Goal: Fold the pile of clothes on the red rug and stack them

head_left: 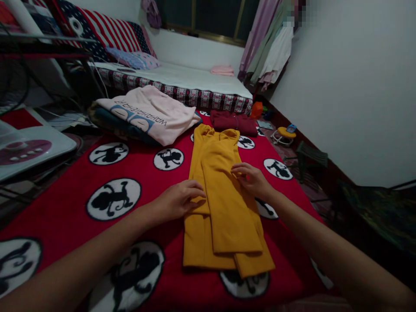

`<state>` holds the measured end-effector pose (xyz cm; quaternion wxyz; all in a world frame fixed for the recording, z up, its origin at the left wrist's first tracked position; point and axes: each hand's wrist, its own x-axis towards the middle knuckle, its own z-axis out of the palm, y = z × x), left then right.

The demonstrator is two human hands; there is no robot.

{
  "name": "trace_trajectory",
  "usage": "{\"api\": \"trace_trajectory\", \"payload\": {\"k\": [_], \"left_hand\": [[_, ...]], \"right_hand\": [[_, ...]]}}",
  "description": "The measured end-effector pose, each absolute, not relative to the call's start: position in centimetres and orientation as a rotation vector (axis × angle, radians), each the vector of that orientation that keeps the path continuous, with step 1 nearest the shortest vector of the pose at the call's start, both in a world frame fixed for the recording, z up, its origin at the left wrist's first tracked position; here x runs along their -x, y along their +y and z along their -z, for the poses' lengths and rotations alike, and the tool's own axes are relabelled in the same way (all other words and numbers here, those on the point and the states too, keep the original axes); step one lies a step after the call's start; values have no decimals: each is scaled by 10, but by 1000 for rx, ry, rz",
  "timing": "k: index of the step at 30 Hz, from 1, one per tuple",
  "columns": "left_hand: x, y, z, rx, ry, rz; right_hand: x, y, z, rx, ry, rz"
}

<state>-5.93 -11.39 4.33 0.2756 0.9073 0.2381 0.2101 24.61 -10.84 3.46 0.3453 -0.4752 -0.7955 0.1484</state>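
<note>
A yellow garment (227, 186), folded lengthwise with long panels laid over one another, lies on a red blanket (146, 242). Its gathered end points away from me, and its straight hems are towards me. I cannot tell whether the long parts are sleeves or legs. At its left edge is my left hand (182, 197), fingers loosely bent and apart over the cloth. My right hand (251, 180) is by the right edge, its fingertips over the upper layer and a gap showing between thumb and fingers. Neither hand visibly grips the fabric.
Beyond the yellow garment lie a folded dark red garment (234, 122) and a pale pink printed shirt (152, 110) on a pile. A bed (188, 80) stands at the back. On the right are stools (310, 156); on the left, a white and purple appliance (29, 145).
</note>
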Motion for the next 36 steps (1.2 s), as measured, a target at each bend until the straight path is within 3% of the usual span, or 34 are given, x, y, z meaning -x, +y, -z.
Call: {"api": "trace_trajectory", "payload": {"k": [13,27,32,36], "left_hand": [[30,-152,-47,-2906,356,-542],[34,-157,-45,-2823,277,-557],[38,-168,-55,-2692,233,-538],[34,-164,-62,-2320,443,-570]], "right_hand": [[-268,-205,-54,1144,-2437,-480],[-247,-217,-35,940,-2451,-310],[-242,-230,-47,968,-2462,-547],[-231,-227,-57,1135,-2119,-902]]}}
